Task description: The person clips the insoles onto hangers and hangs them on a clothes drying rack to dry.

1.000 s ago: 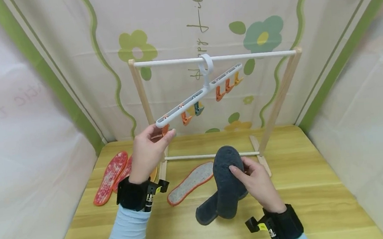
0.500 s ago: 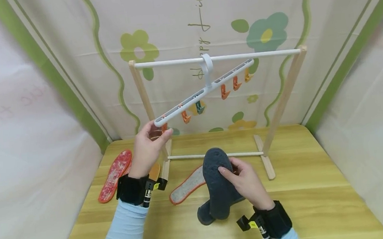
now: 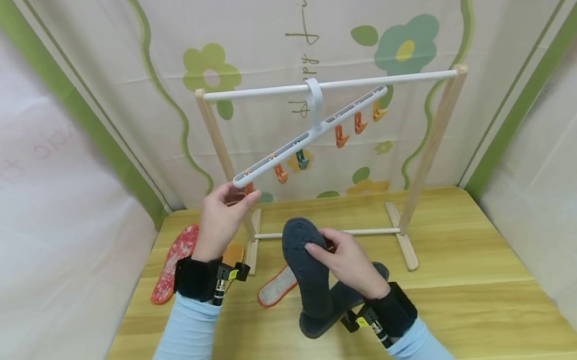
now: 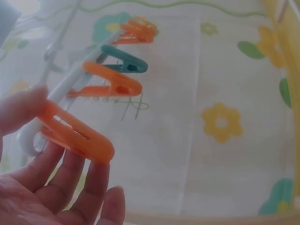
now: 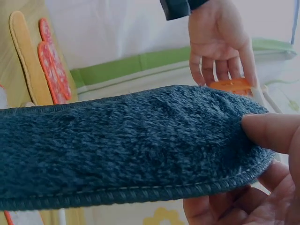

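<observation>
Shifted leftward, a fuzzy dark-blue insole (image 3: 306,272) is pinched in the person's right grip (image 3: 347,263); the left grip (image 3: 221,221) pinches an orange clothespin (image 4: 82,136).

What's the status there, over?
Left hand pinching nearest orange clip. Right hand holding raised dark insole, apart from clip. No object visible between insole and clip.

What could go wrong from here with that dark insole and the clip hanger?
The clip hanger hangs on the rod by one hook, so a tug from the left hand on the orange clip might swing it. The right hand pinches the dark fuzzy insole near one end, so it could slip.
</observation>
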Motion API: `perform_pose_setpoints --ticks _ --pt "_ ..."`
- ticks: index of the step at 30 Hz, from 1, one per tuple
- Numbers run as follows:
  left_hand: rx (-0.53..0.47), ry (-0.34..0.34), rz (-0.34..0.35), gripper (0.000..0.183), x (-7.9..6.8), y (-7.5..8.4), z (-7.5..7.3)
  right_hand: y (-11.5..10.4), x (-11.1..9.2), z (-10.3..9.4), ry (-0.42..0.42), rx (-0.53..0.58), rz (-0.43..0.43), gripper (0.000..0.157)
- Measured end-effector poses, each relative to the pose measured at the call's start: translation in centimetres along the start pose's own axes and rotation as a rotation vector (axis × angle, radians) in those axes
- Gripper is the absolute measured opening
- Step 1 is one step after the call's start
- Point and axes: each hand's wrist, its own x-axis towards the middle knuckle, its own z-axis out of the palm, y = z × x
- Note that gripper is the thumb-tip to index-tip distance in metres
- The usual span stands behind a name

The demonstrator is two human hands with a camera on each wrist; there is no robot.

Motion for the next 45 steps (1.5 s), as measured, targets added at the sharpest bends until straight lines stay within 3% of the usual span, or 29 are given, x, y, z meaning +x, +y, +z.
perform_pose_setpoints --ticks 13,21,26,34,45 --pt "-0.119 -0.078 -0.034 0.049 0.8 -0.5 -0.3 -0.7 2.6 1.7 -0.075 0.031 -0.001 0.022" --pt "-0.262 -0.16 -0.055 0.046 2.0 -1.4 -0.2 -0.5 3.7 1.9 -0.072 -0.006 0.003 0.018" --pt "-0.301 -0.184 -0.062 0.044 2.5 -1.7 -0.1 -0.4 4.4 2.0 -0.077 -0.019 -0.013 0.016" --pt "-0.325 -0.202 -0.053 0.042 2.7 -1.5 -0.2 -0.4 6.0 2.2 -0.047 -0.104 -0.102 0.016" --pt "-0.308 -0.159 -0.051 0.039 3.0 -1.5 -0.5 0.0 7.4 2.7 -0.042 -0.162 -0.082 0.015"
